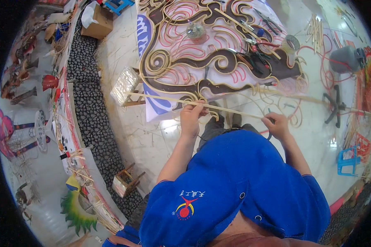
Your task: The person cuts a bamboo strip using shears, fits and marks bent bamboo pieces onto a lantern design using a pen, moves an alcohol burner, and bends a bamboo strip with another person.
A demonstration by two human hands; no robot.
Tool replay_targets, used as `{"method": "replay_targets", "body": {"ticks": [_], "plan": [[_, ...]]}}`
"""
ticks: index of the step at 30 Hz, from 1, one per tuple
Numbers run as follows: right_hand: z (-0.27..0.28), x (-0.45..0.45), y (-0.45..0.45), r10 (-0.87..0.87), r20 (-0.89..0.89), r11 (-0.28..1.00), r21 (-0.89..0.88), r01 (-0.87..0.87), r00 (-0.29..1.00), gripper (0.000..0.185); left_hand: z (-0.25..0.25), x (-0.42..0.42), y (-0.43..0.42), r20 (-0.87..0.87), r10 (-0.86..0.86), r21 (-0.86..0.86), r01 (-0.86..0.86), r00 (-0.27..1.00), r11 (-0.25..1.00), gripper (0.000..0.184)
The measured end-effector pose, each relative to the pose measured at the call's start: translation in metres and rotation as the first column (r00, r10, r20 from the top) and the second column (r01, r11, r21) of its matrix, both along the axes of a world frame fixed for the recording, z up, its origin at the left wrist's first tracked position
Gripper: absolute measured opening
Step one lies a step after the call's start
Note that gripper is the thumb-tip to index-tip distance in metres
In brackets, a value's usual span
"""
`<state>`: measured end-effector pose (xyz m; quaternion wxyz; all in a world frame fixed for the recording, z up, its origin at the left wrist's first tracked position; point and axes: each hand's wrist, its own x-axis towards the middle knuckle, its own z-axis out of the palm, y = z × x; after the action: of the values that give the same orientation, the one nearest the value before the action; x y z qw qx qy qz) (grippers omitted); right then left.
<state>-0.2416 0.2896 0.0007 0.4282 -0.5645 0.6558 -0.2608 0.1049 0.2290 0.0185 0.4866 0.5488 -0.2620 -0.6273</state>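
Observation:
A long, thin, pale strip (231, 110), which looks like bamboo, crosses in front of my body. My left hand (191, 118) is closed on it near its middle, thumb on top. My right hand (278, 124) pinches its right end, and a slim dark object (270, 135) shows beside that palm, its kind unclear. To the left, the strip runs over a foil-covered stool (125, 84). Just beyond my hands lies a large scrollwork frame (181, 87) of bent pale strips on a dark and white patterned sheet, with pink-red curved lines.
Pliers (255, 49) and other hand tools lie on the frame, near a glass jar (196, 32). At right are a grey canister (345, 58), red cord and a blue stool (348, 160). A wooden stool (127, 181) and black floral cloth (88, 107) are at left.

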Motion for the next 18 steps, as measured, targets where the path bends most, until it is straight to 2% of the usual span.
{"method": "replay_targets", "body": {"ticks": [5, 7, 8, 9, 10, 11, 12, 13, 14, 16, 18], "plan": [[0.002, 0.001, -0.001, 0.009, -0.008, 0.999, -0.039, -0.009, 1.000, 0.022, 0.000, 0.001, 0.000, 0.016, 0.000, 0.008, 0.000, 1.000, 1.000, 0.019], [0.006, 0.002, -0.001, 0.016, -0.030, 1.000, -0.003, -0.016, 0.999, 0.025, -0.004, 0.002, 0.002, 0.023, 0.000, 0.005, 0.000, 1.000, 1.000, 0.019], [0.008, 0.002, -0.003, 0.022, -0.042, 1.000, 0.007, -0.022, 0.999, 0.026, -0.009, 0.005, 0.004, 0.105, -0.026, 0.026, 0.023, 0.994, 0.999, 0.020], [-0.005, -0.003, 0.001, 0.058, -0.124, 0.997, 0.049, -0.053, 0.991, 0.024, -0.009, 0.005, -0.001, 0.185, -0.043, 0.027, 0.039, 0.982, 0.999, 0.020], [-0.019, -0.009, 0.001, 0.094, -0.214, 0.995, 0.058, -0.084, 0.972, 0.023, 0.005, 0.000, -0.003, 0.179, -0.040, 0.048, 0.032, 0.983, 0.998, 0.020], [-0.019, -0.010, -0.001, 0.094, -0.202, 0.994, 0.080, -0.079, 0.975, 0.024, 0.019, -0.005, -0.003, 0.171, -0.030, 0.051, 0.022, 0.985, 0.998, 0.020], [-0.009, -0.005, -0.004, 0.087, -0.208, 0.989, -0.101, -0.109, 0.974, 0.024, 0.012, -0.006, -0.004, 0.133, -0.014, 0.027, 0.011, 0.991, 1.000, 0.020], [0.000, -0.004, -0.005, 0.094, -0.169, 0.994, -0.039, -0.102, 0.981, 0.023, 0.003, -0.005, -0.004, 0.095, -0.005, 0.025, 0.003, 0.995, 1.000, 0.020], [0.002, 0.000, -0.004, 0.054, -0.113, 0.996, -0.065, -0.062, 0.992, 0.024, 0.006, -0.006, -0.005, 0.086, 0.017, -0.016, -0.015, 0.996, 1.000, 0.020], [-0.001, -0.001, -0.004, 0.026, -0.065, 0.994, -0.103, -0.033, 0.998, 0.024, 0.008, -0.008, -0.007, 0.080, 0.003, 0.061, -0.008, 0.997, 0.998, 0.020], [-0.010, -0.003, -0.005, 0.004, 0.008, 0.998, -0.059, -0.003, 1.000, 0.025, 0.009, -0.010, -0.010, 0.063, 0.002, 0.033, -0.004, 0.998, 0.999, 0.021]]}}
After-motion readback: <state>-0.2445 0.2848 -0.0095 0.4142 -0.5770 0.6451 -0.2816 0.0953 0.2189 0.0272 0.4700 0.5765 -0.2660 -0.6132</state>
